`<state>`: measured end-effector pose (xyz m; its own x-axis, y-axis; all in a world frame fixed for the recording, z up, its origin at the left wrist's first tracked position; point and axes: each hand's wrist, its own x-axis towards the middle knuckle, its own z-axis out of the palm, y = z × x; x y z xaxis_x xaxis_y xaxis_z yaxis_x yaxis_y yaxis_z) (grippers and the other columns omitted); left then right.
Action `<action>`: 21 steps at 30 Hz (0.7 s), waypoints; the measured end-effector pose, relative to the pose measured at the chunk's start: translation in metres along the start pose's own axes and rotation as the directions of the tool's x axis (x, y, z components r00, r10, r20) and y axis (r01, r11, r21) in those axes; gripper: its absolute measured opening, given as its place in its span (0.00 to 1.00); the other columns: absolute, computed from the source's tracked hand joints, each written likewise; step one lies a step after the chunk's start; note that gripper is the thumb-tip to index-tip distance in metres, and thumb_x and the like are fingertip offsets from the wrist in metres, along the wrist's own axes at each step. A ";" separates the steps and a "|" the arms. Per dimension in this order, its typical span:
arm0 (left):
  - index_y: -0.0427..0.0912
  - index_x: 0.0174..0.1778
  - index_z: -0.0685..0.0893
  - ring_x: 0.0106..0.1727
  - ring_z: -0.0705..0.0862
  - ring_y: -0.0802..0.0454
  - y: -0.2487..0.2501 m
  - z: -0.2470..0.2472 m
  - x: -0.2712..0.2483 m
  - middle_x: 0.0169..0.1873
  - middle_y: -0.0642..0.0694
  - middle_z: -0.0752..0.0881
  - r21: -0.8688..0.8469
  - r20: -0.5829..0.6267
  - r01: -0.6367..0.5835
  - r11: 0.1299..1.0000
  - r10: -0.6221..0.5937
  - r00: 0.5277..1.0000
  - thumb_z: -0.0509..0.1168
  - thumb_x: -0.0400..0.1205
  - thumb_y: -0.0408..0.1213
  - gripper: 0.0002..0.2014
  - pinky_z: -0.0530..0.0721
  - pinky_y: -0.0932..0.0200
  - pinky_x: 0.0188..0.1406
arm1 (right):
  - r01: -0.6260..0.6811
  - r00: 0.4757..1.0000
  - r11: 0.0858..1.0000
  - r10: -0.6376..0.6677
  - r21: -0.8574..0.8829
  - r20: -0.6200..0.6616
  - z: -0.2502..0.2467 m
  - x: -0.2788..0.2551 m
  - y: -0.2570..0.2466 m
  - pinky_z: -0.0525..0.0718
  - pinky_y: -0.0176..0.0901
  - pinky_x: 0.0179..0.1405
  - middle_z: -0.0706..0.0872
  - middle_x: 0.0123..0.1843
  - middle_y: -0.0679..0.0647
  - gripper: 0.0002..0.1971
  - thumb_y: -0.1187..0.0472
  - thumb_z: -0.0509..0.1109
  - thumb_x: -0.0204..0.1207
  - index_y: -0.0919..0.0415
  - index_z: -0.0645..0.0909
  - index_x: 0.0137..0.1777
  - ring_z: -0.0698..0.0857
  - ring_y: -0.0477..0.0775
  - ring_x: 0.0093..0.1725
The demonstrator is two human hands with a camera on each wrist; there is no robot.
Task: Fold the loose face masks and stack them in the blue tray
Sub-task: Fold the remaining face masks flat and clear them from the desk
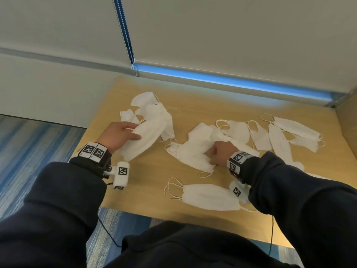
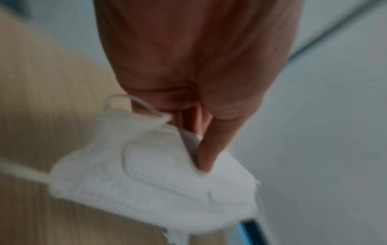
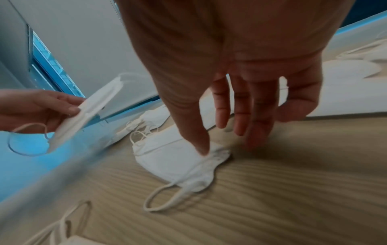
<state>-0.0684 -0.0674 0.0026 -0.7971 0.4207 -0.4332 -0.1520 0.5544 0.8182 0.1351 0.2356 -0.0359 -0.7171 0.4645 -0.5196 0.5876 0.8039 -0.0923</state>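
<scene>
Head view: left hand (image 1: 119, 135) pinches a mask (image 1: 146, 136); right hand (image 1: 220, 153) presses another mask's (image 1: 193, 151) edge

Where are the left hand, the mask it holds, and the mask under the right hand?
left hand (image 1: 119, 135): head view, back of hand.
held mask (image 1: 146, 138): head view, panel.
mask under right hand (image 3: 176, 159): right wrist view, panel.

Soft, even indoor light fills the head view, with a bright blue-white strip of daylight (image 1: 222, 79) glowing under the blind and faint glare on the bench (image 1: 154, 200). Straight lines bow toward the edges. The left wrist view is heavily motion-blurred throughout. The right wrist view smears at its lower left, and the near hand (image 3: 240, 66) sits dark and shadowed.
</scene>
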 end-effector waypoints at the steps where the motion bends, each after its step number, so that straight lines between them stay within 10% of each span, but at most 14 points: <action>1: 0.47 0.52 0.94 0.58 0.90 0.39 -0.001 0.004 -0.002 0.52 0.42 0.93 -0.113 -0.014 0.041 0.993 -0.043 0.999 0.79 0.74 0.32 0.12 0.87 0.38 0.63 | 0.000 1.000 1.000 0.000 0.014 -0.007 0.002 0.000 -0.002 0.86 0.46 0.51 0.87 0.50 0.50 0.18 0.45 0.78 0.68 0.54 0.83 0.52 0.85 0.53 0.49; 9: 0.34 0.60 0.87 0.49 0.93 0.42 -0.012 0.046 -0.013 0.58 0.34 0.91 -0.560 0.103 0.204 0.803 -0.177 0.979 0.72 0.81 0.26 0.12 0.91 0.49 0.41 | 0.058 0.994 0.997 -0.053 -0.050 0.091 0.013 -0.007 -0.028 0.88 0.44 0.48 0.87 0.49 0.52 0.14 0.53 0.79 0.70 0.56 0.85 0.53 0.86 0.55 0.47; 13: 0.36 0.56 0.88 0.47 0.93 0.43 -0.003 0.051 -0.022 0.56 0.36 0.91 -0.598 0.084 0.170 0.783 -0.150 0.985 0.71 0.81 0.26 0.08 0.91 0.49 0.41 | 0.109 0.977 0.965 -0.148 0.240 0.151 -0.002 -0.012 -0.018 0.77 0.37 0.35 0.83 0.47 0.48 0.11 0.63 0.79 0.69 0.51 0.80 0.44 0.82 0.53 0.47; 21: 0.38 0.54 0.92 0.53 0.92 0.44 0.049 0.044 -0.061 0.54 0.37 0.93 -0.501 0.119 -0.122 0.857 0.208 0.971 0.74 0.77 0.32 0.10 0.90 0.50 0.55 | -0.062 0.929 0.431 -0.305 0.900 0.210 -0.056 -0.050 0.007 0.93 0.49 0.40 0.90 0.57 0.65 0.20 0.74 0.79 0.71 0.62 0.87 0.63 0.90 0.59 0.49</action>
<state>-0.0015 -0.0346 0.0522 -0.7361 0.6092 -0.2950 -0.3256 0.0634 0.9434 0.1541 0.2393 0.0367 -0.7664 0.1087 -0.6331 0.6353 -0.0172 -0.7721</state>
